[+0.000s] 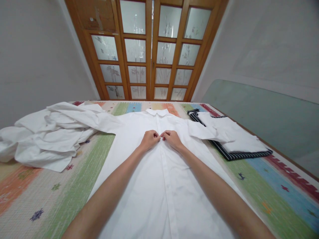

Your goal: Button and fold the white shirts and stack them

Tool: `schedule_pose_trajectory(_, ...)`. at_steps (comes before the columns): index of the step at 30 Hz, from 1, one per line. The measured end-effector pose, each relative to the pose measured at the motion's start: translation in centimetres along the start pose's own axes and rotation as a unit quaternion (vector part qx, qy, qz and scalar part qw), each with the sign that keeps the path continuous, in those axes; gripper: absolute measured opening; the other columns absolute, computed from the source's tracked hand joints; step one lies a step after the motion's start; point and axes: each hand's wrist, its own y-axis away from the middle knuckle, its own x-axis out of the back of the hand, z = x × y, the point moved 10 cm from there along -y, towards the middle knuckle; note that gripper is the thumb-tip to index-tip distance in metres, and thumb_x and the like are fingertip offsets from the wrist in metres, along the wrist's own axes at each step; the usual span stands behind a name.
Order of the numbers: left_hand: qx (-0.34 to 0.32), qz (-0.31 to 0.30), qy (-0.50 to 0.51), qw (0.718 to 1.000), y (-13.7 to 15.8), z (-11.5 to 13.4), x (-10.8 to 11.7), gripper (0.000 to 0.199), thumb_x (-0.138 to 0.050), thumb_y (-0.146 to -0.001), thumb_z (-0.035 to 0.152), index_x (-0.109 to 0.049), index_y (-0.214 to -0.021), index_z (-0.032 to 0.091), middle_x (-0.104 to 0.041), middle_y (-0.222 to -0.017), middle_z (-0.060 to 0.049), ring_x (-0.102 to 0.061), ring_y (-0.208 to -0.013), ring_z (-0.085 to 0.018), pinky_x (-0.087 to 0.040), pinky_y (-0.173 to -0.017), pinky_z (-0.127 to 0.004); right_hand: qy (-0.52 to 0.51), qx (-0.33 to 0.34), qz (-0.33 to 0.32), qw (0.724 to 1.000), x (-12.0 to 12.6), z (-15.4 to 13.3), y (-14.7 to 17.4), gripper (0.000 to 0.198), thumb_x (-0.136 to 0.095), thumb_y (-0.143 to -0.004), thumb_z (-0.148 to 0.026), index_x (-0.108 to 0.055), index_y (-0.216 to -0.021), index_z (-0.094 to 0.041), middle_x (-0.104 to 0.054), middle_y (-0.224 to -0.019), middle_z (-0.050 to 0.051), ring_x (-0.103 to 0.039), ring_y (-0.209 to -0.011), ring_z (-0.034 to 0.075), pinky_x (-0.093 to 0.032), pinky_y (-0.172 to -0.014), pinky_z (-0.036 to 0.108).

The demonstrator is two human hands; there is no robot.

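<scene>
A white button-up shirt (139, 186) lies spread face up, its collar (157, 112) at the far end and its sleeves out to both sides. Both hands meet at the front placket, below the collar. My left hand (150, 139) is closed, fingertips pinching the placket from the left. From the right, my right hand (171, 137) pinches the same spot, its fingers curled. The fingertips of the two hands almost touch. Whatever small part of the placket sits between them, such as a button, is too small to make out.
A heap of crumpled white cloth (50, 132) lies on the left, touching one sleeve. At right, folded white clothing (239, 134) rests on a black striped garment (229, 156). A colourful patterned cover (82, 189) lies beneath. Wooden glass-paned doors (152, 49) stand beyond.
</scene>
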Motion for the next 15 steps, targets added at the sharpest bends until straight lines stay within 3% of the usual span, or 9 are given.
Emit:
schedule_pose_trajectory(8,-0.002,-0.014,0.008,1.000,-0.17,-0.05,-0.10,0.012,-0.057,-0.071,0.014,-0.068,-0.065,0.015,-0.066,-0.062,0.000,-0.057,-0.060,-0.012,-0.043,-0.062,-0.023,0.097,0.014,0.021,0.995,0.36,-0.89,0.36,0.016,-0.057,-0.068,-0.013,-0.073,-0.070,-0.017,-0.073,-0.071,0.004,-0.063,-0.068,0.016,-0.044,-0.065,0.023)
schedule_pose_trajectory(15,0.015,0.006,-0.027,1.000,0.09,0.19,0.17,0.012,-0.059,-0.072,0.017,-0.066,-0.063,0.015,-0.067,-0.065,-0.002,-0.059,-0.063,-0.014,-0.044,-0.065,-0.025,0.074,0.000,-0.010,0.997,-0.41,-0.15,-0.03,0.017,-0.055,-0.074,-0.014,-0.071,-0.073,-0.016,-0.072,-0.073,0.003,-0.062,-0.071,0.014,-0.044,-0.068,0.023)
